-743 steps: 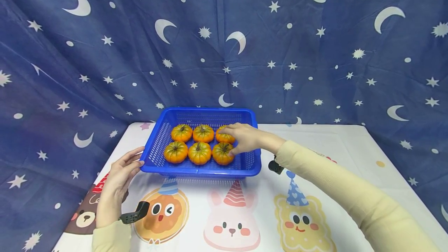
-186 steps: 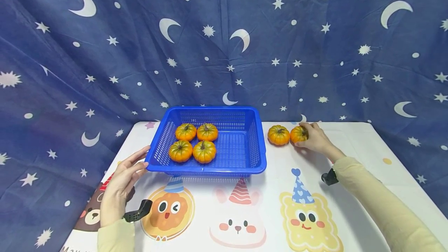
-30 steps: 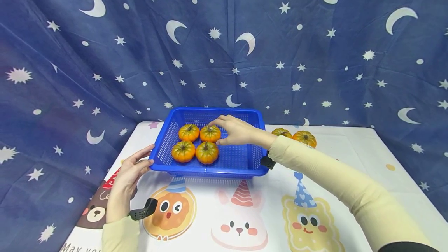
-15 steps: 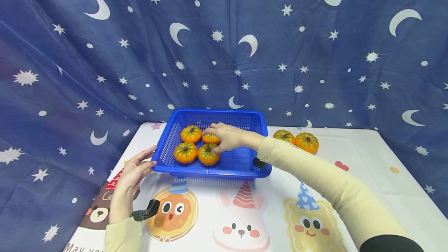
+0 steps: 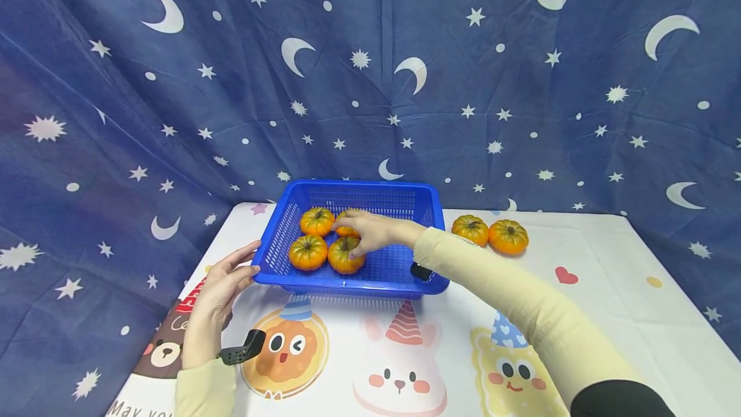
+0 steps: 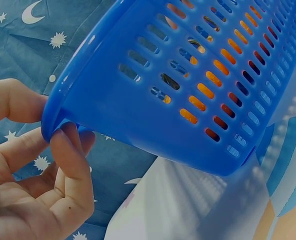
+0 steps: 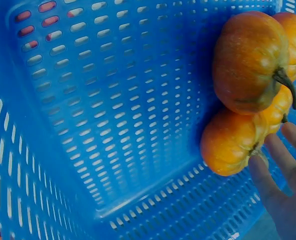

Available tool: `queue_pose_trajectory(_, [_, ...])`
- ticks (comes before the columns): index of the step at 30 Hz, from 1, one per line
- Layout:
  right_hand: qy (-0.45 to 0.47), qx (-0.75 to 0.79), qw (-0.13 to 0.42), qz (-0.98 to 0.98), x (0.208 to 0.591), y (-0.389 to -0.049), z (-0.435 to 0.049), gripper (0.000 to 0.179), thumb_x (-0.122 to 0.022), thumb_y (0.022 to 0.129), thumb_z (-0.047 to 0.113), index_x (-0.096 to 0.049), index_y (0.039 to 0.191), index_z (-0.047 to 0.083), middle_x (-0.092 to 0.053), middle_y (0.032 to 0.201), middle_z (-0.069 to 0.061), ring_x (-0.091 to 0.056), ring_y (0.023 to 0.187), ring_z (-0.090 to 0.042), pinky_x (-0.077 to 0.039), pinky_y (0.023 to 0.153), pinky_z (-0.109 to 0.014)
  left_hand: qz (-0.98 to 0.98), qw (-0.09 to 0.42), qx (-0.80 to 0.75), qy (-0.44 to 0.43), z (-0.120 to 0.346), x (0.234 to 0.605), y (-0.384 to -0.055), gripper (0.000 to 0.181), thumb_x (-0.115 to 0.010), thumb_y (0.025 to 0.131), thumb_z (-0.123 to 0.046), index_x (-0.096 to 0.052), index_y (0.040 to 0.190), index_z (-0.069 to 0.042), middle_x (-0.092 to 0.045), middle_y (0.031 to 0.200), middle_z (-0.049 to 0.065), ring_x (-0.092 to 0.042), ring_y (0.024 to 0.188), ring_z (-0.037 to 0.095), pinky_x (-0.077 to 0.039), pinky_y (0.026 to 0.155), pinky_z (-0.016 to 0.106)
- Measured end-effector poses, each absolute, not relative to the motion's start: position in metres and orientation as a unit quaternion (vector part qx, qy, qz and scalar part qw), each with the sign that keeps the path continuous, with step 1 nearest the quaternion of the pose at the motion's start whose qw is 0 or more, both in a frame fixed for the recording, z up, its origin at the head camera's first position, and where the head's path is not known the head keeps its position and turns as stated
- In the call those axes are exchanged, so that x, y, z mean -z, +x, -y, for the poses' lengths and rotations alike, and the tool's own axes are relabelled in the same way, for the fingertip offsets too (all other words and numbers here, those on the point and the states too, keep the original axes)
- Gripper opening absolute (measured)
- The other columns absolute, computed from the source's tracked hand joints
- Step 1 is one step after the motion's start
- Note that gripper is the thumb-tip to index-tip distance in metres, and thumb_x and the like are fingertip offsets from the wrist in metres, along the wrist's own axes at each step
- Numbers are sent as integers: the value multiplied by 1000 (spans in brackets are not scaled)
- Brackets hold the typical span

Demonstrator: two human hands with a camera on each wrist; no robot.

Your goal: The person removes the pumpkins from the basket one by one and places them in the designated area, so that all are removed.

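A starry curtain (image 5: 370, 82) is hanging behind the table (image 5: 608, 282), which is carrying a blue basket (image 5: 382, 286). The left hand (image 5: 217, 291) is pinching the basket's rim; only the left wrist view is clearly showing digits on either side. The right hand (image 5: 376, 231), fingers loosely spread, is spanning two of four pumpkins (image 5: 343, 264) inside, contact seeming likely in its wrist view. Two others (image 5: 509, 237) are lying outside, rightward.

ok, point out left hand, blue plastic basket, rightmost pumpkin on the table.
Left hand (image 5: 219, 286), head view, between wrist and fingers.
Blue plastic basket (image 5: 370, 286), head view, front rim.
Rightmost pumpkin (image 5: 509, 239), head view, ribbed top.
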State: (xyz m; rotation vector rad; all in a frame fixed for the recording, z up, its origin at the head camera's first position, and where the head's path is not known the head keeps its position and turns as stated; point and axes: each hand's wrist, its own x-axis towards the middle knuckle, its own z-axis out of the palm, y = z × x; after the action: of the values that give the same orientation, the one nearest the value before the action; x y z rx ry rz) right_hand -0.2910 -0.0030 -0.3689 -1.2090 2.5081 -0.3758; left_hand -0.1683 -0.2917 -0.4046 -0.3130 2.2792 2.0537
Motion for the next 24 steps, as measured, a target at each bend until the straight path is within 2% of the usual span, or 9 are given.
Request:
queue_pose_trajectory(14, [-435, 108, 175, -877, 389, -291, 11, 69, -76, 78, 24, -47, 140, 20, -45, 142, -10, -43, 133, -29, -35, 112, -47, -739, 28, -665, -103, 293, 406, -169, 60, -57, 92, -6, -34, 148, -2, -38, 138, 14, -61, 89, -1, -51, 80, 13])
queue_pose_trajectory(17, [-433, 97, 180, -878, 391, -290, 12, 70, -77, 78, 27, -47, 141, 22, -44, 143, -10, -41, 134, -30, -35, 111, -48, -740, 27, -664, -104, 292, 406, -169, 60, -57, 92, -6, -35, 148, -3, -36, 140, 16, -61, 89, 0, -51, 80, 13])
queue_pose_trajectory(24, [-411, 91, 220, -880, 396, -287, 13, 75, -78, 79, 27, -40, 144, 29, -32, 154, -11, -32, 143, -29, -29, 114, -52, -741, 27, -661, -110, 291, 404, -169, 59, -57, 92, -6, -35, 147, -3, -36, 141, 16, -61, 88, 0, -51, 80, 13])
